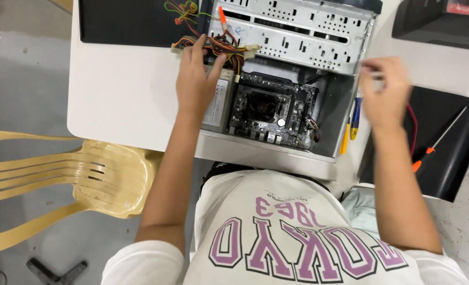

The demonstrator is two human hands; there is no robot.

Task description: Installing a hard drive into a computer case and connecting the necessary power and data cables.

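An open metal computer case (319, 31) lies on a white table (123, 95), with a dark motherboard (274, 108) inside. My left hand (196, 74) rests on the grey power supply (217, 103) and its fingers reach into the bundle of coloured cables (229, 47) at the case's left edge. My right hand (385, 92) hovers blurred just outside the case's right wall, fingers loosely curled, with nothing visible in it. A yellow and blue handled tool (350, 126) lies beside that wall, below my right hand.
An orange-handled screwdriver (437, 140) lies on a black panel (445, 153) at the right. Another black panel (123, 21) sits at the table's far left. A cream plastic chair (76, 179) stands left of me. A dark box (440, 21) is at the top right.
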